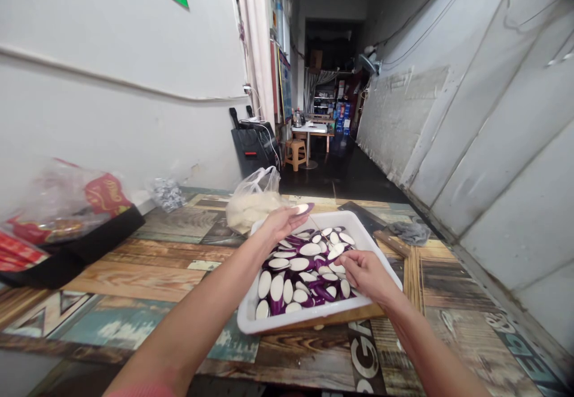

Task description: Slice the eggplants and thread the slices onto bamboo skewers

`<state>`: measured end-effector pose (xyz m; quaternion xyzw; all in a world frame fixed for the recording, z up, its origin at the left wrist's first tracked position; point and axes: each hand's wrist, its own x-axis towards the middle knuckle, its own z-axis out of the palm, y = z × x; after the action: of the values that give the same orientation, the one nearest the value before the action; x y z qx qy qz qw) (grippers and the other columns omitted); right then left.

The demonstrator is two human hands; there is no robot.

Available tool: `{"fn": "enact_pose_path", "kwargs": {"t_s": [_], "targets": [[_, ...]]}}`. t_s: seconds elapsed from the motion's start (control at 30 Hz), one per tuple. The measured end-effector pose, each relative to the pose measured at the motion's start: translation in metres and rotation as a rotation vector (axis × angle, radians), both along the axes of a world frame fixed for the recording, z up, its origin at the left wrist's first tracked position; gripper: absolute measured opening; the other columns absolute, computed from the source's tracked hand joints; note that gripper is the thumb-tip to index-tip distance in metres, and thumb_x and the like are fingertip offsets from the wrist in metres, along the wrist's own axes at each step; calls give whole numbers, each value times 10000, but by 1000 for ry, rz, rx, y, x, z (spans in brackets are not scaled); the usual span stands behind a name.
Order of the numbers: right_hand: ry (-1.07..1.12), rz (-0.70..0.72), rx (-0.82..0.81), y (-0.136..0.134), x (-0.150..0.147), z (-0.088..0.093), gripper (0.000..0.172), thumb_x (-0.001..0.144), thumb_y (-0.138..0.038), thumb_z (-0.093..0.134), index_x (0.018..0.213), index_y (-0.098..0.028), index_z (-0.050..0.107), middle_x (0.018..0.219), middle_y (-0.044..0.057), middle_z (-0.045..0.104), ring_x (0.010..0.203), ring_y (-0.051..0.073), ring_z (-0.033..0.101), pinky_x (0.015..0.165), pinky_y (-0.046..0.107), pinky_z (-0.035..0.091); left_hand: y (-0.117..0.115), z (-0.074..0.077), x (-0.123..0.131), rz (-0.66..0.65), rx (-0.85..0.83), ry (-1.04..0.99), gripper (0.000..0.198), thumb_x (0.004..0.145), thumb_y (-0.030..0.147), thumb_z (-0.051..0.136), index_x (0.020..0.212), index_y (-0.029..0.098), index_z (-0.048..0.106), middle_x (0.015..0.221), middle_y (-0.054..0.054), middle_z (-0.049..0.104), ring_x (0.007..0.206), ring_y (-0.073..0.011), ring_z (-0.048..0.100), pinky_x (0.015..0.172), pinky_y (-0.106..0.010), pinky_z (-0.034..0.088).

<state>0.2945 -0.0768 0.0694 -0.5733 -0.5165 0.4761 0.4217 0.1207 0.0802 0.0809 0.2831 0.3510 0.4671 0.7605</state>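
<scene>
Hands both raised over white tray (246, 316), set near the front edge of the tabletop (147, 265), right of centre. Left hand (280, 223): closed on one aubergine slice (302, 208), pinched between thumb and fingertips above the tray's far-left corner. Right hand (365, 271): fingers drawn together in a pinch just above the tray's right side; contents of the pinch, if any, not discernible. Tray filled with overlapping aubergine slices (299, 263), purple skin, pale cut faces. Wooden board (314, 320) visible under the tray's near edge. Clear plastic bag (251, 202) with pale contents at the tray's far-left corner; touching or just beside, cannot tell. Grey cloth (410, 232) near the right edge of the tabletop, apart from the tray. Black container (67, 253) with red-printed packaging at the left edge, well apart. Small crumpled packet (167, 194) at the far edge, against the wall.
</scene>
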Motion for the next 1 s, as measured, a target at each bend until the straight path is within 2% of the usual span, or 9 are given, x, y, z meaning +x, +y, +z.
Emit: {"fn": "enact_pose_path", "kwargs": {"t_s": [0.43,0.7,1.0], "targets": [[31,-37,-46,5,1,-4,175,720,-300,478,718,-145,561,293,-125,293,261,36,174,300,169,102,-9,1,7,50,132,47,113,764,-1,525,797,100,488,821,-155,672,771,-225,668,798,-384,508],[55,-57,-83,5,0,-2,185,723,-318,483,720,-150,561,291,-127,285,248,39,170,288,169,110,-7,-3,7,41,143,36,119,749,-5,543,771,99,490,807,-158,674,764,-237,669,786,-394,515],[78,-65,-101,5,1,-1,174,726,-311,487,730,-151,554,297,-135,280,239,32,158,271,162,111,-11,1,8,27,151,52,119,737,-3,560,748,97,498,806,-155,675,763,-239,669,799,-400,510]]}}
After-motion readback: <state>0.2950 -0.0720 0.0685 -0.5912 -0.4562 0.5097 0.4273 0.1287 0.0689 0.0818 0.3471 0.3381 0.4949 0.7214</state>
